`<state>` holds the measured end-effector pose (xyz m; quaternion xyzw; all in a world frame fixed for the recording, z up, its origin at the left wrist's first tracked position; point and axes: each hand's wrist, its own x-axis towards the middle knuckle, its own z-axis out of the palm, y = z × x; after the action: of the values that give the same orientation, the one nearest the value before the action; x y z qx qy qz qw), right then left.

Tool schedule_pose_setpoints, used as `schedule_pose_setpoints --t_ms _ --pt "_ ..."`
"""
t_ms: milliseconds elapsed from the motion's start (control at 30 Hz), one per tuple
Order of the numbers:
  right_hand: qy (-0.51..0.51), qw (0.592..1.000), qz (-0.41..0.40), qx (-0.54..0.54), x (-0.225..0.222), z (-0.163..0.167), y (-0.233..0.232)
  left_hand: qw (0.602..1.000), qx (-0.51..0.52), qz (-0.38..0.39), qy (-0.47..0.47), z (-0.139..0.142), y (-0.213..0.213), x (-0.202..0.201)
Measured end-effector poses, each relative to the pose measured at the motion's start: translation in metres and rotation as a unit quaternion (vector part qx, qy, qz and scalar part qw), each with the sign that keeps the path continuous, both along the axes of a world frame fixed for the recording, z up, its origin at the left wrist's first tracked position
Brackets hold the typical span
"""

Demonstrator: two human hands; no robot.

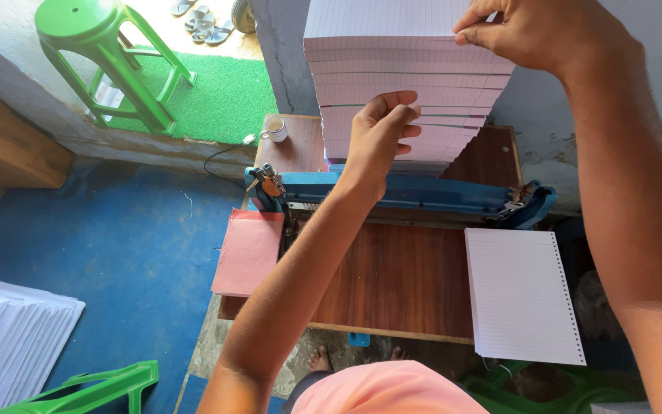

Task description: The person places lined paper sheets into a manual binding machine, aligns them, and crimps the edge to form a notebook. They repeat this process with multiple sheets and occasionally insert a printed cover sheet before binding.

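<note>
A tall stack of ruled white paper stands at the back of a wooden table, behind a blue punching machine. My left hand presses its fingers against the stack's front side, partway down, holding nothing. My right hand pinches the top sheets at the stack's upper right corner. A punched ruled sheet pile lies flat on the table's right side.
A pink card pile sits at the table's left edge. A white cup stands at the back left corner. Green plastic stools, a cardboard box and white paper stacks are on the blue floor.
</note>
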<state>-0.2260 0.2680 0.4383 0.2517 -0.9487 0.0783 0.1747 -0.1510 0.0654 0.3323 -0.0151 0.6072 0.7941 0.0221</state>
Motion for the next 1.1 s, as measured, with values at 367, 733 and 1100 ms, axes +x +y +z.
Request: schedule_pose_setpoints --t_ms 367,733,1100 --pt "-0.022 0.999 -0.024 -0.009 -0.002 0.006 -0.002 0.999 0.0 -0.033 -0.002 0.0 0.003 0.003" --pt "0.079 0.993 0.083 0.005 -0.013 -0.011 0.007 0.995 0.063 -0.075 0.033 0.003 0.004 -0.006" --pt "0.175 0.959 0.209 -0.075 -0.004 -0.01 0.004 0.958 0.269 -0.087 0.047 0.025 0.011 -0.062"
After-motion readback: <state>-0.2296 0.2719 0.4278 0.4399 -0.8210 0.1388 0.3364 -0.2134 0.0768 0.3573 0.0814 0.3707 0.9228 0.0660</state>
